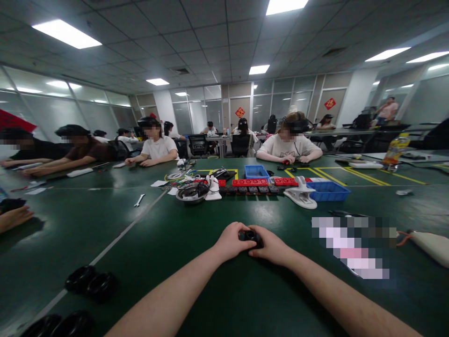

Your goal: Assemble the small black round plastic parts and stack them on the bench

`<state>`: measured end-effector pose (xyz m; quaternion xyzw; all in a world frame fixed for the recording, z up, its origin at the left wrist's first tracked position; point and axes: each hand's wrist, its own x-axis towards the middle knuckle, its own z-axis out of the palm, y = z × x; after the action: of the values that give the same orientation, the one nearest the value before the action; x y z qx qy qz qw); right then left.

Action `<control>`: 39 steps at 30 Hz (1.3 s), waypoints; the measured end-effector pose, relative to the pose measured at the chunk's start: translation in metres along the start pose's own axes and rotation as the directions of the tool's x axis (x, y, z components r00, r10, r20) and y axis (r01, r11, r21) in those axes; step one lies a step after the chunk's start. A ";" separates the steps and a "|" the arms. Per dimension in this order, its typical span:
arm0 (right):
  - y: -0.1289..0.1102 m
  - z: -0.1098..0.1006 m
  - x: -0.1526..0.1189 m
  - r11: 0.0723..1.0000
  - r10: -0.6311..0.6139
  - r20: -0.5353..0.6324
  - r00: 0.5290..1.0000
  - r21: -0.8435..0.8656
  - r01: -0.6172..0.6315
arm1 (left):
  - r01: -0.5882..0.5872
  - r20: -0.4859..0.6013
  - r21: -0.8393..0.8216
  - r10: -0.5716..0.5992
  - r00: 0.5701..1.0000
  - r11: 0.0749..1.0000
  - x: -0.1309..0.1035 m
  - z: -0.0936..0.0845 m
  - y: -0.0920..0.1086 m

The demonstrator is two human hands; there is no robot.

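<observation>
A small black round part (251, 236) with a hole in its top sits between my two hands, just above or on the green table (210, 290). My left hand (232, 241) closes on it from the left, its thumb along the near side. From the right, my right hand (268, 244) wraps round the same part with curled fingers. The fingers hide much of it, so its exact kind does not show. Black rings (101, 284) of larger size lie to the left of my left forearm, with more black rings (73, 324) at the bottom left corner.
Beyond my hands stand red socket strips (249, 183), blue trays (328, 191), a white clamp base (302, 194) and a metal bowl (191, 193) among cables. A wrench (139, 201) lies left. Another person's hand (16, 218) rests at the left edge. Several people sit around.
</observation>
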<state>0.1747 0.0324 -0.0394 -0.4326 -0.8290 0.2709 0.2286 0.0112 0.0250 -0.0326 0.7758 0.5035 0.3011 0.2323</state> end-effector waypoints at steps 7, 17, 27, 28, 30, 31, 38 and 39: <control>0.009 -0.015 0.003 0.960 -0.014 0.253 0.967 0.275 -0.058 | -0.021 0.172 -0.147 0.046 0.984 0.989 0.005 -0.007 -0.009; 0.011 -0.012 0.004 0.970 -0.006 0.248 0.969 0.238 -0.056 | -0.028 0.176 -0.186 0.062 0.983 0.982 0.005 -0.006 -0.010; 0.007 -0.011 0.005 0.980 0.008 0.209 0.978 0.192 -0.050 | -0.024 0.137 -0.165 0.047 0.989 0.986 0.006 0.000 -0.011; 0.008 -0.010 0.005 0.981 0.019 0.201 0.979 0.185 -0.057 | -0.020 0.135 -0.163 0.042 0.990 0.986 0.005 0.001 -0.011; 0.011 -0.008 0.005 0.985 0.037 0.180 0.983 0.159 -0.066 | -0.010 0.133 -0.164 0.032 0.991 0.986 0.005 0.001 -0.010; 0.012 -0.007 0.005 0.988 0.045 0.164 0.985 0.137 -0.068 | -0.006 0.134 -0.165 0.028 0.991 0.986 0.004 0.001 -0.009; 0.009 0.003 0.006 0.986 0.118 0.007 0.993 -0.116 -0.116 | 0.049 0.066 -0.101 -0.043 0.997 0.994 0.000 0.001 0.002; 0.006 0.006 0.006 0.975 0.127 -0.038 0.991 -0.178 -0.131 | 0.054 0.034 -0.083 -0.051 0.998 0.995 -0.001 0.002 0.003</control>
<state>0.1719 0.0387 -0.0467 -0.5080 -0.8172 0.2031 0.1814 0.0145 0.0232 -0.0322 0.7565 0.5068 0.3033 0.2808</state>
